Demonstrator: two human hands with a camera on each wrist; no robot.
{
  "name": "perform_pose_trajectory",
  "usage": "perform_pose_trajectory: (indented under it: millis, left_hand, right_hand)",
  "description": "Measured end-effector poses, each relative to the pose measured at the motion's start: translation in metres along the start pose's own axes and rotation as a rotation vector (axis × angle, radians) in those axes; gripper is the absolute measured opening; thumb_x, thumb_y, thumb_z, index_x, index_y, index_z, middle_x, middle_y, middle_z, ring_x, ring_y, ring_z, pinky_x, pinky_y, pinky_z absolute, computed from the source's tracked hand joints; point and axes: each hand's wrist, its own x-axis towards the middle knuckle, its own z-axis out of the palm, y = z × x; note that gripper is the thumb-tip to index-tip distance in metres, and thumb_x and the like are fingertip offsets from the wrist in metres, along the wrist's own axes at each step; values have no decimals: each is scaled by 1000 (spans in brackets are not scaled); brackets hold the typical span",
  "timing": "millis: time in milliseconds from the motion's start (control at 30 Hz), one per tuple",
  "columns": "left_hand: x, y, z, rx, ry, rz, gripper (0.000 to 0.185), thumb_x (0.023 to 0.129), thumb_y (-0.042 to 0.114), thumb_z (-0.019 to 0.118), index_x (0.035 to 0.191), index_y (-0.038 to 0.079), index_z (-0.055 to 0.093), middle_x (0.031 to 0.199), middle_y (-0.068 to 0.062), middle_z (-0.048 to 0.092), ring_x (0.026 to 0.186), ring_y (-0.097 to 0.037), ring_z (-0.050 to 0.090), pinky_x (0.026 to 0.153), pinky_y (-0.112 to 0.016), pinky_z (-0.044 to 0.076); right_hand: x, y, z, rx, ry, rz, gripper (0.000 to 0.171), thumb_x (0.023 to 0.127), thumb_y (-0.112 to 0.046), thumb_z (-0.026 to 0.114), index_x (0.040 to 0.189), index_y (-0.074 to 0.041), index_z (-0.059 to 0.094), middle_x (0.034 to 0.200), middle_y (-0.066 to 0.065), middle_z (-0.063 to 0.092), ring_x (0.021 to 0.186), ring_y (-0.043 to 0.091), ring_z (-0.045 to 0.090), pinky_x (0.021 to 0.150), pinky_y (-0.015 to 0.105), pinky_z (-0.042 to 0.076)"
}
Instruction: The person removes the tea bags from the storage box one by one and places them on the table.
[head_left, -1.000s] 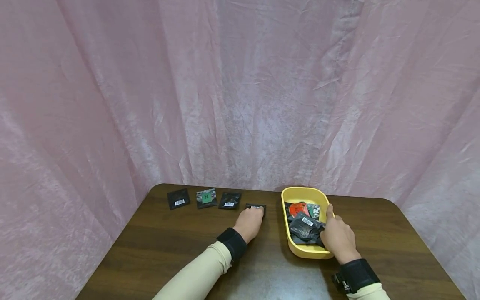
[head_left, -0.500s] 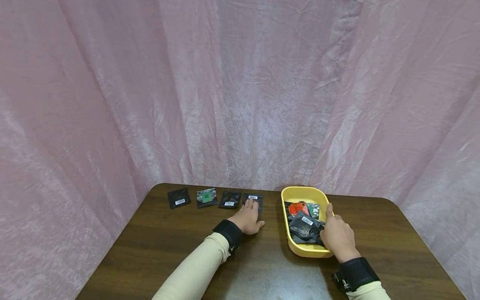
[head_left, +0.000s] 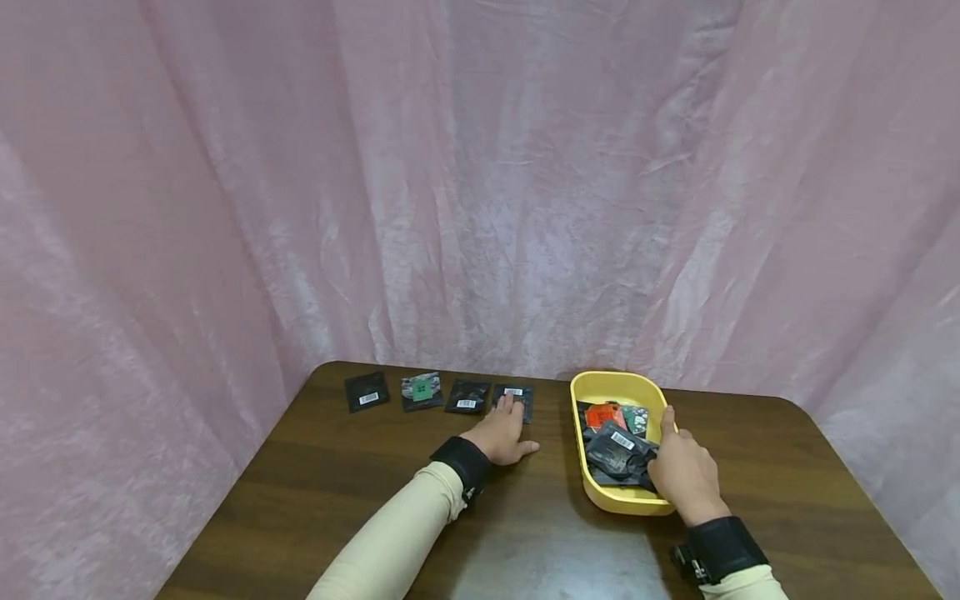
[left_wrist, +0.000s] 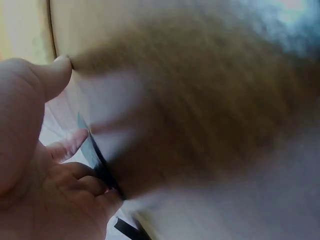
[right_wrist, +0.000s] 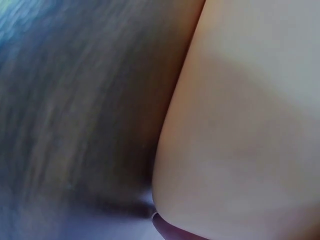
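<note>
Packets lay in a row along the far edge of the bench [head_left: 337, 492], well left of the yellow tray [head_left: 626, 502]. The left hand [head_left: 501, 435] rested flat, fingers straight, with its fingertips on the fourth packet [head_left: 516, 395], the one nearest the tray; a strip of bare wood separated that packet from the tray's left wall. The third packet [head_left: 468, 397], the green-labelled packet [head_left: 422, 391] and the end packet [head_left: 367, 391] sat farther left of the tray, each with a narrow gap to its neighbour. The right hand [head_left: 684, 471] gripped the tray's right rim, thumb along the edge, fingers curled over toward the heap of packets [head_left: 617, 442] inside. Near of the tray, the bench lay open to its front edge. Both wrist views were blurred.
</note>
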Motion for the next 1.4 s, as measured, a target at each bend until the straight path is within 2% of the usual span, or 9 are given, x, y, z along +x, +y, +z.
perform_pose_trajectory:
  millis: [133, 233, 333, 633, 867, 1000, 1133, 1267, 1400]
  left_hand:
    - [1, -2, -2, -33, 20, 15, 82, 105, 50, 64, 161, -2, 34, 178, -29, 12, 168, -42, 14, 135, -50, 25]
    - [0, -6, -7, -93, 20, 38, 62, 104, 45, 67, 143, 0, 50, 177, -31, 12, 167, -45, 13, 135, -52, 23]
    - [-2, -9, -9, -136, 26, 63, 41, 104, 42, 68, 121, 7, 55, 176, -32, 12, 167, -47, 12, 135, -54, 23]
    - [-2, -8, -6, -112, 66, 73, 43, 102, 39, 72, 127, 6, 59, 174, -32, 21, 166, -47, 18, 134, -54, 26]
    - [-2, -1, -7, -21, 131, 81, 52, 101, 36, 74, 138, 2, 61, 172, -28, 31, 165, -43, 26, 132, -55, 31]
    - [-2, 10, -11, 15, 139, 87, 63, 102, 41, 72, 149, 1, 56, 174, -25, 30, 166, -38, 25, 134, -49, 28]
    - [-4, 27, -18, 46, 173, 123, 66, 103, 42, 70, 153, 4, 53, 173, -21, 35, 165, -35, 31, 132, -47, 33]
    - [-8, 46, -23, 71, 284, 218, 52, 105, 39, 67, 148, 10, 60, 160, -12, 56, 151, -27, 53, 123, -44, 46]
    - [-12, 69, -28, 63, 403, 350, 37, 105, 31, 69, 137, 13, 68, 138, -4, 72, 127, -20, 69, 106, -39, 56]
  right_hand:
    - [2, -1, -2, -6, -3, 10, 92, 89, -9, 68, 164, 11, 20, 111, 37, 65, 75, 40, 66, 65, 56, 55]
    - [4, -2, -1, -8, -13, 11, 93, 90, -10, 68, 165, 10, 18, 112, 37, 64, 73, 37, 64, 64, 54, 55]
    - [5, -3, -1, -11, -15, 11, 93, 90, -10, 69, 165, 10, 18, 112, 36, 64, 72, 36, 63, 64, 53, 54]
    - [5, -3, 0, -8, -10, 2, 93, 89, -10, 70, 165, 11, 19, 111, 36, 65, 74, 38, 65, 64, 54, 54]
    - [6, -1, 2, -10, -8, 2, 93, 89, -10, 69, 164, 11, 20, 109, 35, 65, 76, 40, 66, 66, 56, 55]
    - [6, 0, 1, -12, -12, 7, 93, 89, -10, 69, 165, 11, 19, 110, 36, 65, 76, 39, 66, 66, 55, 55]
    - [6, 0, 1, -12, -12, 8, 93, 89, -10, 69, 165, 11, 19, 110, 36, 65, 76, 39, 66, 66, 55, 55]
    - [5, 1, 1, -7, -21, 13, 93, 90, -10, 69, 165, 10, 19, 112, 35, 64, 75, 38, 65, 66, 54, 54]
    - [5, 2, 2, -4, -30, 16, 93, 90, -10, 69, 165, 10, 18, 113, 36, 64, 75, 37, 64, 65, 53, 54]
